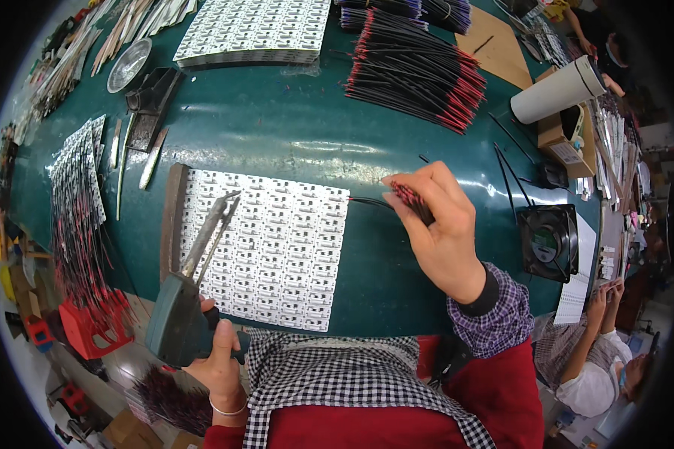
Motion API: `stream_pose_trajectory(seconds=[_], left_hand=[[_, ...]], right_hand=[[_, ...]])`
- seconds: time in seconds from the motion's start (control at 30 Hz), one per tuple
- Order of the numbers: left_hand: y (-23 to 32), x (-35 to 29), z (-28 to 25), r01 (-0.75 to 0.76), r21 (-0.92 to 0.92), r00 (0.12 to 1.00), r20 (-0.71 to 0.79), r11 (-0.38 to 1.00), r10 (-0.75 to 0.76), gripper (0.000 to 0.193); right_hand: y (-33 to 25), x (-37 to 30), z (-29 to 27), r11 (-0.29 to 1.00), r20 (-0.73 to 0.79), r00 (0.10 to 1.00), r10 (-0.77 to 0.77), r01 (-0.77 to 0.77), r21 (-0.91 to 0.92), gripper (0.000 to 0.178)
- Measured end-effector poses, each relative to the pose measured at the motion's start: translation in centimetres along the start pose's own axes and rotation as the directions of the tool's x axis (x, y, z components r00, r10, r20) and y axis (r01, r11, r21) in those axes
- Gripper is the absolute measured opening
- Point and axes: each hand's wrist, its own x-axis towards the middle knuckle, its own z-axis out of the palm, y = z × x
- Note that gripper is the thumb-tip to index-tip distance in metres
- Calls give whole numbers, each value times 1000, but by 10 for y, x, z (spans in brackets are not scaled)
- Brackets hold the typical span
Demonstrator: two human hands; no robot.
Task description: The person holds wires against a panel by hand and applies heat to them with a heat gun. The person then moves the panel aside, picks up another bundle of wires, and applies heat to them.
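My left hand (225,370) grips a dark green soldering gun (174,314), its fingers partly hidden behind the handle. The gun's long metal tip (216,224) reaches over a white circuit board panel (277,254) covered with rows of small dark parts. Along the panel's left side lies a brown bar (174,217). My right hand (445,228) is closed around a bunch of thin red-and-black wires (412,198), just right of the panel. One wire pair (368,200) runs from that hand to the panel's upper right corner; whether it is joined there I cannot tell.
A stack of panels (254,30) and piles of wires (419,71) lie at the back. Wired panels (79,179) hang over the left edge. A fan (548,239), a white tumbler (558,90) and a cardboard box (577,142) stand right. Another person (591,367) sits at right.
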Motion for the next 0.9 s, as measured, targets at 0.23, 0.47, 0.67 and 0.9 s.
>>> stream_pose_trajectory(seconds=[0.23, 0.47, 0.67, 0.9], left_hand=[[4, -7, 13, 137, 37, 958, 251, 990, -142, 51], [1, -7, 20, 98, 228, 913, 366, 969, -179, 37], [6, -8, 26, 181, 238, 913, 319, 954, -253, 26], [6, -7, 32, 172, 225, 920, 310, 959, -238, 25]], right_hand=[[16, -13, 21, 1000, 238, 971, 18, -20, 5, 26], [19, -2, 25, 987, 297, 942, 156, -162, -3, 20], [15, 0, 24, 972, 288, 932, 220, -235, 19, 19], [20, 1, 28, 982, 276, 948, 160, -182, 54, 18]])
